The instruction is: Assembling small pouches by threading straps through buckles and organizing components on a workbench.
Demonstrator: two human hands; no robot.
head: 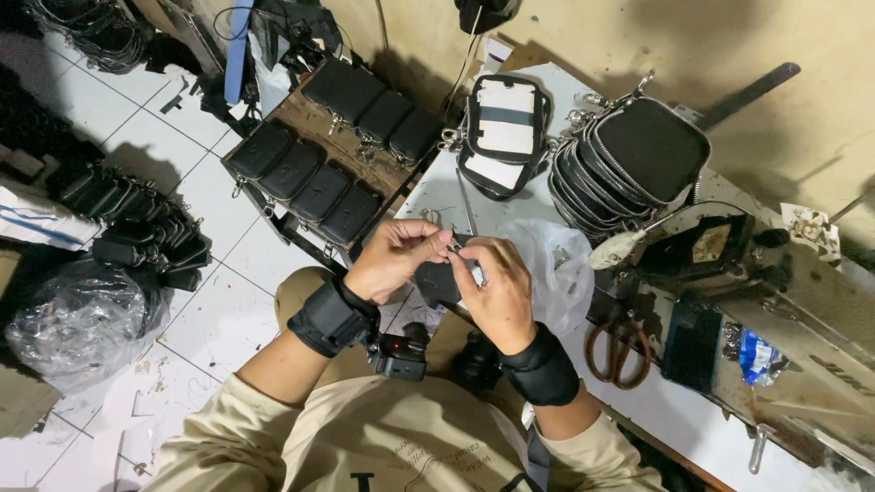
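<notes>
1. The left hand (394, 257) was raised over the lap, its fingertips pinched together on a small metal clasp (453, 244) at the top edge of a small black pouch (440, 281).
2. The right hand (497, 293) was closed around the pouch from the other side, thumb and fingers clamped on it, so the pouch sat between both hands just above the knees.
3. Both wrists wore black wrist straps (330, 317) (the left one carried a small dark device with a red light).
4. A clear plastic bag (547, 264) lay on the white worktable (437, 196) just behind the hands.
5. A stack of black zippered pouches (629, 159) stood further back on the table, with an open pouch (504, 132) showing white lining beside it.
6. A wooden tray (301, 123) to the left carried two rows of finished black pouches.
7. Rusty scissors (620, 351) lay on the table to the right, well apart from the hands.
8. More black pouches were heaped on the tiled floor (219, 310) at the left.
</notes>
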